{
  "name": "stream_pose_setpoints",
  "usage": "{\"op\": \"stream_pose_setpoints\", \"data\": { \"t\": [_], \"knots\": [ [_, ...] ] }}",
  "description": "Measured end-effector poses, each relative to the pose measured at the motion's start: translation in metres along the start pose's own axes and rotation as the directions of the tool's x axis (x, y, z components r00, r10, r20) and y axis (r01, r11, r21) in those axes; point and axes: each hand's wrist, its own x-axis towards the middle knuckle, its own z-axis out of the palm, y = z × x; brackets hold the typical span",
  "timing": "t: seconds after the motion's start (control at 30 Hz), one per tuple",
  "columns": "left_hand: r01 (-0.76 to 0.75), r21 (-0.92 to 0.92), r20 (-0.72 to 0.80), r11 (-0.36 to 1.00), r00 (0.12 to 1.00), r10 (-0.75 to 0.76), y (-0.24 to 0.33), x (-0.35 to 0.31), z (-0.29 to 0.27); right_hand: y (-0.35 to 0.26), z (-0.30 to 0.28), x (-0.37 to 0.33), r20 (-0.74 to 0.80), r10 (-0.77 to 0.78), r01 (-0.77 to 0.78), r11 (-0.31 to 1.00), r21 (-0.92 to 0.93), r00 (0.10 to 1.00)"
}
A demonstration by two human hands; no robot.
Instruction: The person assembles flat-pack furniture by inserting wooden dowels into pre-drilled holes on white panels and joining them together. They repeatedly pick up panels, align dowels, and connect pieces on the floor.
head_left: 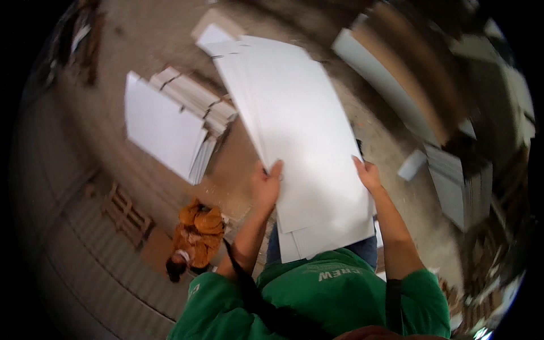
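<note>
A few long white cardboard sheets, slightly fanned out, stretch away from my waist. My left hand is closed on their left edge, with the thumb lying on top. On the opposite edge, my right hand grips the same sheets, its fingers hidden underneath. The near ends of the sheets rest close to my green shirt, and their corners do not line up. Past their far end, a brown board piece shows at the upper left.
To the left lie a stack of white sheets and strapped bundles. A person in orange-brown clothes is low on the left, near a wooden pallet. Long boards and a grey-white stack stand on the right.
</note>
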Motion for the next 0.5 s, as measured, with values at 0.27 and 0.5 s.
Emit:
{"op": "stream_pose_setpoints", "data": {
  "t": [0.27, 0.5],
  "knots": [
    [0.049, -0.101, 0.222, 0.994, 0.975, -0.026, -0.004, -0.012, 0.043, 0.049, -0.011, 0.03, 0.153, 0.24, -0.208, 0.958, -0.198, 0.959],
    [0.375, -0.125, 0.539, 0.919, 0.803, -0.254, -0.046, -0.017, 0.116, 0.071, -0.068, 0.052, 0.107, 0.34, -0.296, 0.907, -0.299, 0.934]
  ]
}}
